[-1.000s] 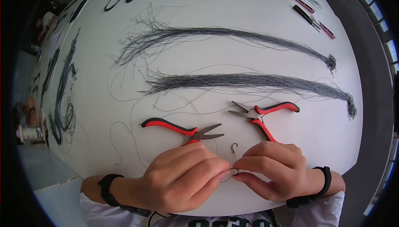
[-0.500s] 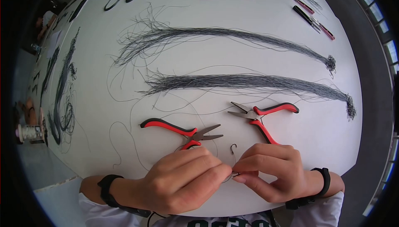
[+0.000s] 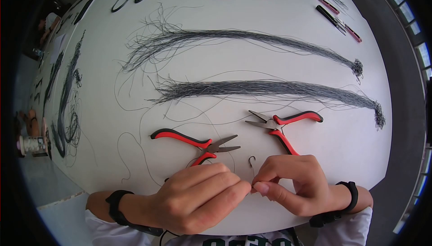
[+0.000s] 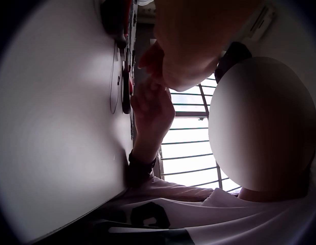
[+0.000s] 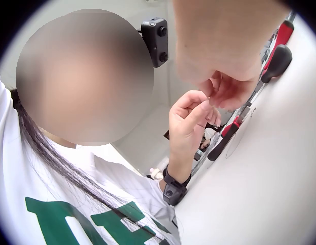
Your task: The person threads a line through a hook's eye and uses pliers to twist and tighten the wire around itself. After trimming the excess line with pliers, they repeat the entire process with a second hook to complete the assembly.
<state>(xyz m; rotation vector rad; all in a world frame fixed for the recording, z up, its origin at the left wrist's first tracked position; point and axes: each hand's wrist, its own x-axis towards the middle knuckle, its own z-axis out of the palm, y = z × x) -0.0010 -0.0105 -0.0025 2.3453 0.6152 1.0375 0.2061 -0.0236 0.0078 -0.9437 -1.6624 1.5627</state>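
Note:
In the head view my left hand (image 3: 204, 196) and right hand (image 3: 292, 185) meet fingertip to fingertip near the table's front edge. Both pinch a thin dark fishing line between thumb and forefinger. What sits right at the meeting point is mostly covered by the fingertips. A small fish hook (image 3: 252, 159) on a short length of line stands out just beyond them. Past the left hand lie red-and-black pliers (image 3: 211, 148), jaws apart. A second pair of red-and-black pliers (image 3: 299, 117) lies beyond the right hand, also spread. The right wrist view shows the left hand (image 5: 186, 122) with thumb and forefinger together.
Two long bundles of dark line (image 3: 243, 88) stretch across the white table (image 3: 279, 61), hooks clustered at their right ends. Tweezers and cutters (image 3: 330, 18) lie far right. More line bundles (image 3: 69, 93) and a spool (image 3: 32, 144) are at the left.
The right thumb has moved up against the left fingertips, covering the small dark piece that showed between them before. The hands are otherwise in nearly the same place.

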